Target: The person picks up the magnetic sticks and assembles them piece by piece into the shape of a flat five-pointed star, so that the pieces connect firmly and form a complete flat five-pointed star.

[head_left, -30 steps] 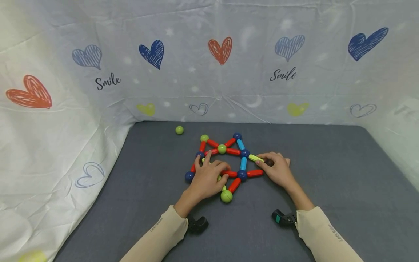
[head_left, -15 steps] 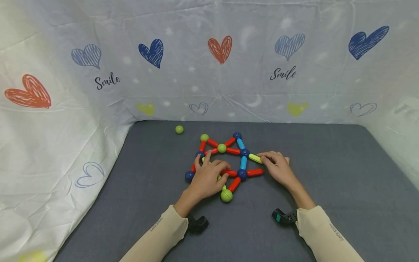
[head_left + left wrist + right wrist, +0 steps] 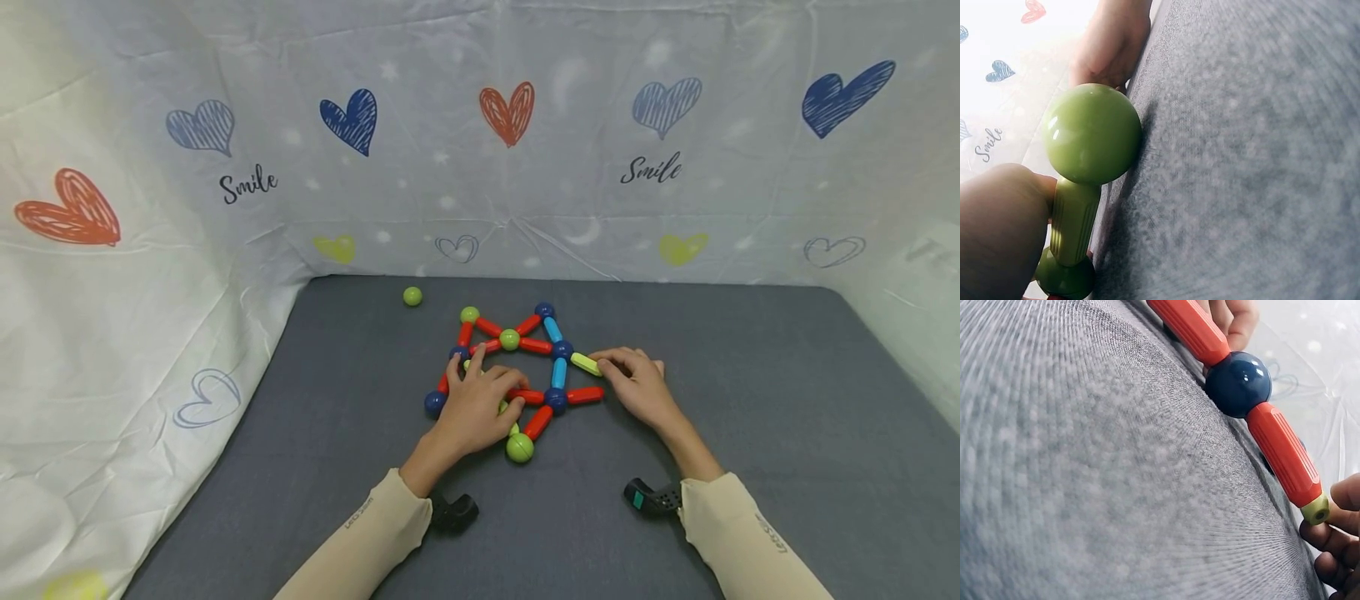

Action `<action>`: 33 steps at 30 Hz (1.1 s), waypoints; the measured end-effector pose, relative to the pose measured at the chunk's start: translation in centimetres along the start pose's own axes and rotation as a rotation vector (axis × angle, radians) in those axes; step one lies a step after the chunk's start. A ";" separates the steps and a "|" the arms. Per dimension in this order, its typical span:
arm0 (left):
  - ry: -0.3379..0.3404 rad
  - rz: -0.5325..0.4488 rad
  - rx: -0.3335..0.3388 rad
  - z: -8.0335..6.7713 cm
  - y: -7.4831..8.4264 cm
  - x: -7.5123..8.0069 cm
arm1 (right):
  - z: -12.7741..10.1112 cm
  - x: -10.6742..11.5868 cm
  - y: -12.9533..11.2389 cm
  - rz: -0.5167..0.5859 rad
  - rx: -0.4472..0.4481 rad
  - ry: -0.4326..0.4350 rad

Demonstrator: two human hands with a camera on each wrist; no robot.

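A flat structure of magnetic rods and balls lies on the grey cloth. My left hand [image 3: 472, 408] spreads over its left part, covering some pieces. Two fingertips touch near a blue ball [image 3: 459, 354], while thumb and index finger stand on either side of a red rod [image 3: 528, 397]. With thumb and fingertips, my right hand [image 3: 637, 383] pinches the outer end of a yellow-green rod [image 3: 585, 364]. The rod's inner end meets a blue ball [image 3: 562, 350]; its tip [image 3: 1316, 511] shows in the right wrist view. A larger green ball [image 3: 1092, 134] forms the near corner.
A loose green ball [image 3: 412, 296] lies at the back left. One red rod [image 3: 585, 395] sticks out rightward from a blue ball [image 3: 556, 401]. Black wrist straps [image 3: 651, 498] sit by both cuffs. A white cloth printed with hearts [image 3: 507, 117] hangs behind the table.
My right fingertips have shifted slightly outward along the yellow-green rod, baring more of it. The left hand and the structure keep their places.
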State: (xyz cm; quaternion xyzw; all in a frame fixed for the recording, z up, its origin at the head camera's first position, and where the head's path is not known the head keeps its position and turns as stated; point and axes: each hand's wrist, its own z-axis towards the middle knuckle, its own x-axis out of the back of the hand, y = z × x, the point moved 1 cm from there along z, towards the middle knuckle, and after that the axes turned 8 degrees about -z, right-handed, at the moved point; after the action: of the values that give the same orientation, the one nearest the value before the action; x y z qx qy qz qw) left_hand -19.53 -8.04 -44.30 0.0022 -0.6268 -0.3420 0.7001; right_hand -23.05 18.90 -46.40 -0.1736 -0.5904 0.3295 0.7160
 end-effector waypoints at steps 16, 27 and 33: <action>-0.053 -0.102 -0.028 -0.5 -2.1 2.7 | 0.0 -0.3 0.0 -0.015 0.011 0.051; -0.086 -0.143 0.047 -4.0 -9.1 4.1 | 0.1 -0.5 0.0 -0.026 0.005 0.044; -0.079 -0.126 0.040 -4.3 -9.7 3.5 | 0.0 -0.5 0.0 -0.023 0.008 0.057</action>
State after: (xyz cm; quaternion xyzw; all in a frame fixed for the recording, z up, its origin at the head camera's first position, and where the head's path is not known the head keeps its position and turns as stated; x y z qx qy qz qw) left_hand -20.46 -18.95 -46.38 0.0422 -0.6592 -0.3729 0.6517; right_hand -23.05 18.60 -46.74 -0.1733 -0.5704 0.3187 0.7369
